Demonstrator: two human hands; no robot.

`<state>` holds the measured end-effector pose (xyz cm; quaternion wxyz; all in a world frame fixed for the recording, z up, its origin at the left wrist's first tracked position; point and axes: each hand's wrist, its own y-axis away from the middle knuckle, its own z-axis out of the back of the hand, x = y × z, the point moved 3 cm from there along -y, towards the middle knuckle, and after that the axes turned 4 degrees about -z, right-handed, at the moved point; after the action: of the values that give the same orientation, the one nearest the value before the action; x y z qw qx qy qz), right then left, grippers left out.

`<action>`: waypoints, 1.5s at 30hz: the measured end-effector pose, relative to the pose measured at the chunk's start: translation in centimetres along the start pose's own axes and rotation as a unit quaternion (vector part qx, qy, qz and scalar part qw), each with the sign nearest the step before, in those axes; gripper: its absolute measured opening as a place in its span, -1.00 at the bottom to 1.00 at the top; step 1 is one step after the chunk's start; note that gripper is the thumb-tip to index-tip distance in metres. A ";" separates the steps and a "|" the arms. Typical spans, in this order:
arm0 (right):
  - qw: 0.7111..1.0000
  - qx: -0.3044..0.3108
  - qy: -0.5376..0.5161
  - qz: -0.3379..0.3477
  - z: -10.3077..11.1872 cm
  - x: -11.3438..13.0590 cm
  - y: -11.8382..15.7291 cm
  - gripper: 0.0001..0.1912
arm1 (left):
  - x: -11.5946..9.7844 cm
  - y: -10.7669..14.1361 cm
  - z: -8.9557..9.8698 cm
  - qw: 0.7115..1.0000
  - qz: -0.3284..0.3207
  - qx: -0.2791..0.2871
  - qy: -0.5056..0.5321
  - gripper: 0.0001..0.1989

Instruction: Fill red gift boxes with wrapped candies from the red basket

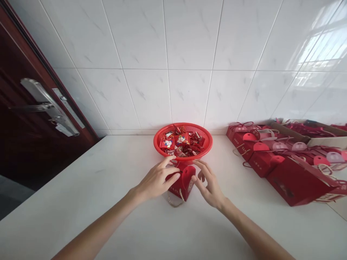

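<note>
A small red gift box [179, 182] stands on the white tabletop before me, with a rounded top flap upright and a twisted rope handle [175, 206] drooping at its front. My left hand [158, 177] reaches over the box's left side; its fingers are stretched out, and the thumb lies against the upper part of the box. On the other side, my right hand [210, 186] is open with its fingers apart, thumb tip close to the upright flap. Whether that thumb touches the flap I cannot tell. Just behind the box sits a red plastic basket [156, 142] of wrapped sweets [182, 139].
Several red gift boxes [261, 159] with handles crowd the right side, one larger box [298, 180] lying nearest. Behind them is an open carton [325, 139] with red items. A tiled wall [143, 94] closes the back; a dark door [29, 119] stands at left.
</note>
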<state>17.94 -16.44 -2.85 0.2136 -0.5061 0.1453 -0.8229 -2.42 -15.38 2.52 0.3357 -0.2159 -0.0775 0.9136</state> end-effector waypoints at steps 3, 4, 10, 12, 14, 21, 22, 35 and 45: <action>0.999 0.028 -0.020 -0.014 -0.3 1.0 -1.0 -0.66 | 0.0 -0.8 -0.3 1.000 0.004 0.011 0.013 -0.60; 0.999 0.034 -0.031 -0.021 -0.4 1.3 -1.1 -0.68 | -0.1 -1.0 -0.4 1.000 0.003 0.010 0.013 -0.61; 0.996 -0.010 -0.051 -0.067 -1.0 1.7 -1.0 -0.76 | 0.2 -1.3 -0.8 1.000 -0.008 0.016 0.007 -0.67; 0.997 -0.023 -0.040 -0.069 -1.0 1.7 -1.2 -0.78 | 0.3 -1.3 -0.8 1.000 -0.018 0.016 0.004 -0.63; 0.997 -0.026 -0.027 -0.072 -0.9 1.7 -1.4 -0.85 | 0.4 -1.4 -0.8 1.000 -0.027 0.010 -0.006 -0.59; 0.996 0.039 0.069 -0.049 0.2 2.0 -1.7 -0.72 | 0.5 -1.3 -0.8 1.000 0.005 0.009 -0.008 -0.52; 0.994 0.049 0.093 -0.042 0.4 2.0 -1.6 -0.68 | 0.6 -1.3 -0.8 1.000 0.008 0.007 0.003 -0.51; 0.987 0.095 -0.019 -0.132 1.2 -0.1 -1.1 -0.47 | 0.4 -1.1 -1.4 0.992 0.073 0.028 0.100 -0.58; 0.972 0.046 -0.120 -0.199 1.5 -0.5 -0.2 -0.54 | 1.3 0.0 -0.9 0.949 0.127 0.064 0.283 -0.79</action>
<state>19.39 -16.04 -2.45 0.0844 -0.6094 -0.0224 -0.7881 -2.89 -14.56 1.23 0.2384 -0.4515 0.1075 0.8531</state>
